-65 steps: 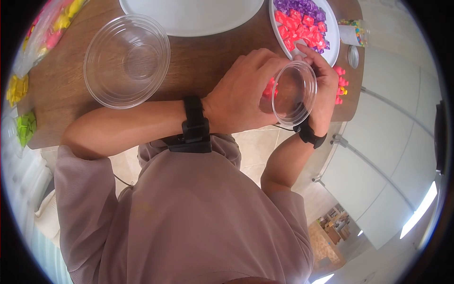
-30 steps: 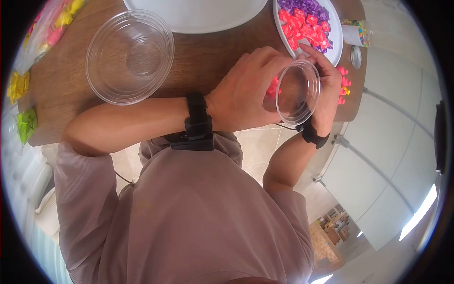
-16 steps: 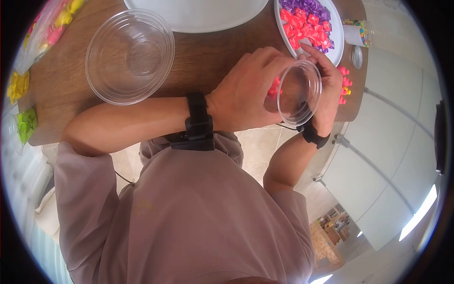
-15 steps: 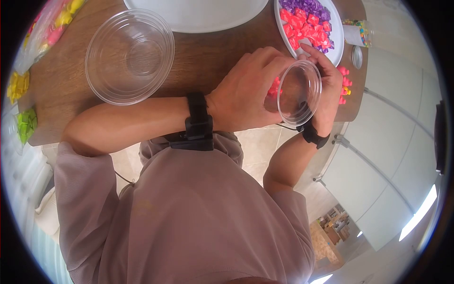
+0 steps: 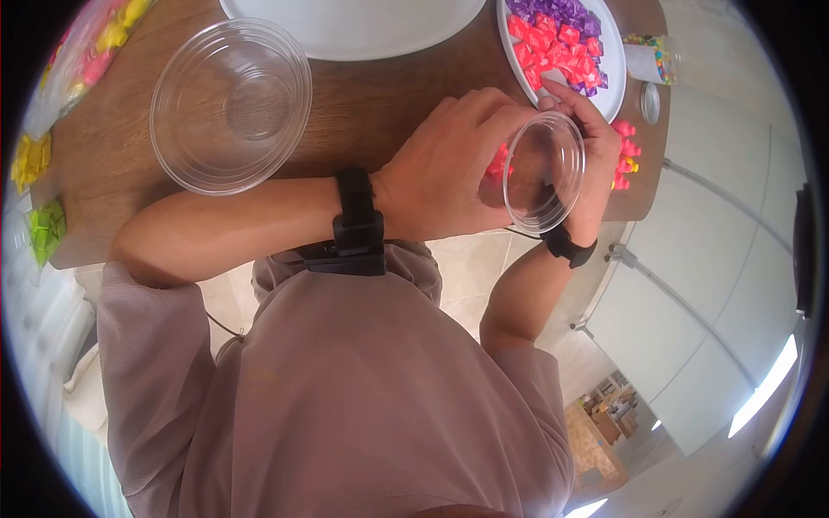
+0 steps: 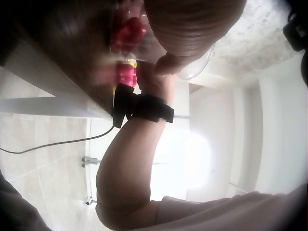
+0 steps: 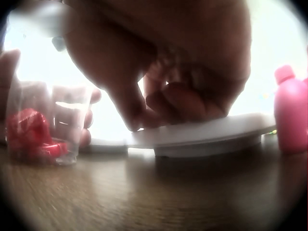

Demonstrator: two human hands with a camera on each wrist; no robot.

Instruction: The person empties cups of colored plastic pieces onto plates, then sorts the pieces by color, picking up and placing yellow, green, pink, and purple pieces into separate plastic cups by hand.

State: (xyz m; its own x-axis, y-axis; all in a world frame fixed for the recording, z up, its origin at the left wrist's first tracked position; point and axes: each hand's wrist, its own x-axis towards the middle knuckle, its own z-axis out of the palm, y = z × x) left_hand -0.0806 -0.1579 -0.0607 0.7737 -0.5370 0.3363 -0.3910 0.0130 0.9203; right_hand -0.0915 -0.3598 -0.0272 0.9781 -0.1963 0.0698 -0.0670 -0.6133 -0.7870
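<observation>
In the head view, my left hand (image 5: 453, 168) curls round a clear cup (image 5: 546, 203) holding a few red wrapped pieces (image 5: 498, 162). The right wrist view shows this cup (image 7: 72, 113) upright on the table, with fingertips behind it and red pieces (image 7: 29, 127) low inside. My right hand (image 5: 594, 142) is beyond the cup, at the near edge of a white plate (image 5: 611, 82) of red and purple pieces. Its bent fingers (image 7: 185, 101) are low over the rim; whether they pinch anything is hidden. The left wrist view shows red pieces (image 6: 130, 36) in the cup, beside my palm.
A large clear bowl (image 5: 231, 108) stands at the left, a big white plate (image 5: 354, 30) behind. Plastic bags (image 5: 86, 69), yellow pieces (image 5: 32, 161) and green ones (image 5: 47, 231) lie far left. At the right are a jar (image 5: 648, 60), a round lid (image 5: 650, 103) and pink items (image 5: 623, 129).
</observation>
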